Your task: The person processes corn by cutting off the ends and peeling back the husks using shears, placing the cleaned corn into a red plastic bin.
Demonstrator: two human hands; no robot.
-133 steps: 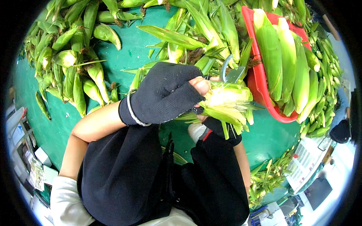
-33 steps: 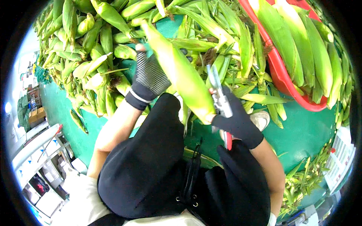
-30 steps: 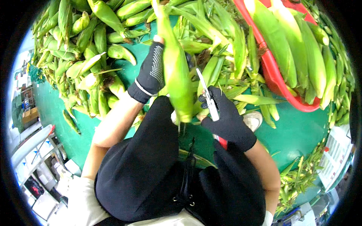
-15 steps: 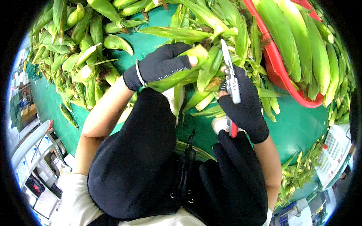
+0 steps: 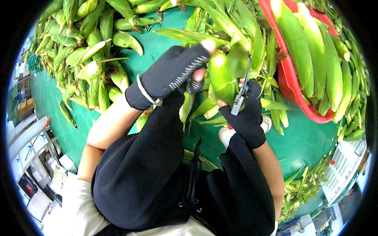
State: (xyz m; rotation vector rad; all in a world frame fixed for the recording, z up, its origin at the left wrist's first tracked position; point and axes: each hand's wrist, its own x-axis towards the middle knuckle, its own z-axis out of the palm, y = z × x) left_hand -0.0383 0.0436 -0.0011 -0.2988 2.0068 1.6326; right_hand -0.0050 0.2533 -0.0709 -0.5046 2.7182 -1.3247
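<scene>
My left hand [image 5: 167,76], in a black fingerless glove, is off the corn; thumb and curled fingers stand apart with nothing visible between them, the tips slightly smeared. Just right of it an ear of corn [image 5: 221,80] in green husk stands roughly upright, its pale cut end up. My right hand [image 5: 248,114], gloved alike, grips hand pruners [image 5: 241,96], blades pointing up and away. Its fingertip touches the ear's lower end. A blurred green piece [image 5: 238,61] shows between the ear and the blades. Husks [image 5: 204,108] lie below the ear.
A red plastic basket [image 5: 289,78] holding large green ears stands at the right. Unhusked corn [image 5: 90,51] is heaped at the far left, with another corn pile along the right edge. Loose husks [image 5: 303,192] lie at lower right on the green floor [image 5: 303,135]. My shoe [image 5: 226,135] is near.
My left hand has let go of the ear and shifted right. The ear has swung from lying sideways to upright. The pruners have moved down slightly and tilted the other way.
</scene>
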